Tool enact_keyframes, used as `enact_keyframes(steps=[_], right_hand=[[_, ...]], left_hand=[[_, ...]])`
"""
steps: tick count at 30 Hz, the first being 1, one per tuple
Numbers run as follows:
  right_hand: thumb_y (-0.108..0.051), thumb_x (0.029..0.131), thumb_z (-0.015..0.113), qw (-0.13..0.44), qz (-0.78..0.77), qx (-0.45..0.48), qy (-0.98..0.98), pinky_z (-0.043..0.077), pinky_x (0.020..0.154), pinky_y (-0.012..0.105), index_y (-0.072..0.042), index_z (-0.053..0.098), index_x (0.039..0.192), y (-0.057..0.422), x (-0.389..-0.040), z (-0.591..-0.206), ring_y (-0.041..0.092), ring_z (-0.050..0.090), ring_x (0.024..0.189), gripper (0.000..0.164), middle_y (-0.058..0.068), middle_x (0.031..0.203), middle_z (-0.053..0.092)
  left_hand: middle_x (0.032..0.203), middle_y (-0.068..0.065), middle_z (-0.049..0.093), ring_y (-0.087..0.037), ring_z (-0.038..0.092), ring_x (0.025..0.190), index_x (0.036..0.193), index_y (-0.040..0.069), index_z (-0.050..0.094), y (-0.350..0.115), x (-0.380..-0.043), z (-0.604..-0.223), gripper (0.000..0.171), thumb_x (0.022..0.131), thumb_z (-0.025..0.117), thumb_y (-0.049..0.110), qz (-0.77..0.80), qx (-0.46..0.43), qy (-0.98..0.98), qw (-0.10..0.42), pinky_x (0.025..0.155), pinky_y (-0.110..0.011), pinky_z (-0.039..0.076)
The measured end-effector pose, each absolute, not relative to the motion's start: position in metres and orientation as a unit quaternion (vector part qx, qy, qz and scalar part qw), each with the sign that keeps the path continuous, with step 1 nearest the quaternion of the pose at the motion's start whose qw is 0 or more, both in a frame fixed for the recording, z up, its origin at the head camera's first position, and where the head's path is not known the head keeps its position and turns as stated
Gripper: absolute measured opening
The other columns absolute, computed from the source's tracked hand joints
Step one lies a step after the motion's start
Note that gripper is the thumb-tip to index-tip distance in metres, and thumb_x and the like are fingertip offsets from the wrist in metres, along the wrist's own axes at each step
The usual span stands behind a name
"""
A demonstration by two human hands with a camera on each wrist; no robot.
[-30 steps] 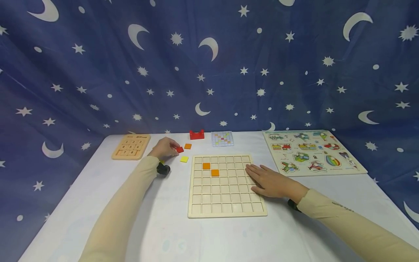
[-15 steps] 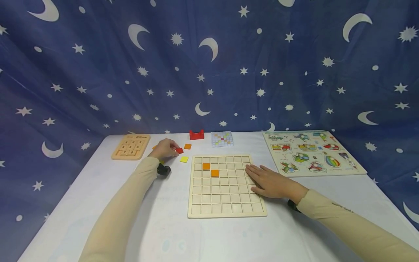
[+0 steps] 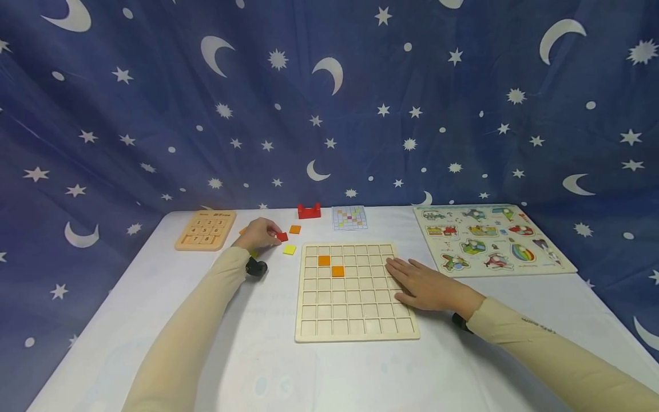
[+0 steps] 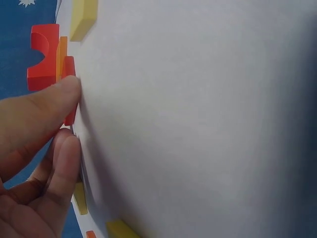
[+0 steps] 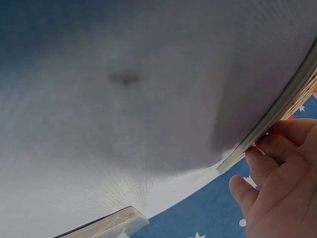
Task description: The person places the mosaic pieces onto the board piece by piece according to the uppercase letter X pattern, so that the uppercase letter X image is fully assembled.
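At the far left of the board my left hand [image 3: 257, 233] pinches a small red square tile [image 3: 282, 236] close to the tabletop. In the left wrist view the thumb [image 4: 69, 89] lies over the tile's near side and partly hides it. My right hand [image 3: 429, 286] rests with extended fingers on the right edge of a pale wooden grid board [image 3: 360, 337]. Two orange tiles [image 3: 324, 260] sit diagonally in cells at the board's upper left. Beside the red tile lie a loose orange tile [image 3: 295, 229] and a yellow tile [image 3: 289, 250]. More tiles are partly hidden by my left hand.
A wooden number puzzle [image 3: 207, 230] lies at the back left. A red notched stand [image 3: 309, 212] and a coloured grid card [image 3: 349, 218] are at the back. A picture puzzle board [image 3: 494, 240] lies at the right. A starry blue curtain [image 3: 360, 143] hangs behind the table.
My left hand and the red tile have shifted very slightly, and the edge of an orange tile now shows behind that hand. My right hand stays in place.
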State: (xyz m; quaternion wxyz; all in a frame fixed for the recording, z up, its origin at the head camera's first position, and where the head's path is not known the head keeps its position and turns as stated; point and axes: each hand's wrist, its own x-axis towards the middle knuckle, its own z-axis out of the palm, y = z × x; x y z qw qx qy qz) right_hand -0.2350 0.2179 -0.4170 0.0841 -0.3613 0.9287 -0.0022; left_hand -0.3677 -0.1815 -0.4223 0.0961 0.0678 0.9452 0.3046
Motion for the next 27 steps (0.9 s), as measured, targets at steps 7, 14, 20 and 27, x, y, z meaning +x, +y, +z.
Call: enact_keyframes(steps=[7, 14, 20, 27], right_hand=[[-0.037, 0.098, 0.044, 0.086, -0.004, -0.361, 0.929, 0.023, 0.114, 0.051, 0.002, 0.025, 0.146, 0.2176, -0.2344, -0.4162, 0.033, 0.024, 0.143, 0.065, 0.018, 0.155, 0.023], [-0.035, 0.098, 0.045, 0.075, -0.004, -0.367, 0.927, 0.024, 0.113, 0.052, 0.004, 0.027, 0.145, 0.2181, -0.2342, -0.4162, 0.035, 0.025, 0.141, 0.064, 0.02, 0.153, 0.025], [-0.035, 0.097, 0.047, 0.07, -0.014, -0.369, 0.927, 0.025, 0.112, 0.053, 0.004, 0.028, 0.145, 0.2189, -0.2338, -0.4157, 0.036, 0.027, 0.141, 0.065, 0.02, 0.152, 0.027], [-0.036, 0.098, 0.044, 0.077, -0.002, -0.366, 0.928, 0.023, 0.114, 0.051, 0.003, 0.025, 0.146, 0.2182, -0.2345, -0.4156, 0.034, 0.024, 0.142, 0.065, 0.019, 0.154, 0.024]], left_hand=[[0.089, -0.009, 0.059, -0.019, 0.049, 0.082, 0.105, -0.001, 0.067, -0.1829, -0.3669, -0.4214, 0.028, 0.079, 0.073, 0.007, 0.312, 0.069, 0.943, 0.094, 0.074, -0.027, 0.042], [0.103, -0.014, 0.064, -0.021, 0.054, 0.088, 0.107, 0.001, 0.065, -0.1848, -0.3651, -0.4182, 0.026, 0.082, 0.069, 0.008, 0.315, 0.066, 0.942, 0.096, 0.08, -0.031, 0.045], [0.108, -0.014, 0.065, -0.023, 0.056, 0.093, 0.11, 0.002, 0.065, -0.1848, -0.364, -0.4176, 0.028, 0.084, 0.068, 0.011, 0.315, 0.069, 0.941, 0.101, 0.085, -0.034, 0.046], [0.11, -0.014, 0.066, -0.023, 0.059, 0.096, 0.112, 0.004, 0.067, -0.1813, -0.3602, -0.4173, 0.03, 0.084, 0.07, 0.013, 0.345, 0.097, 0.929, 0.097, 0.09, -0.036, 0.048]])
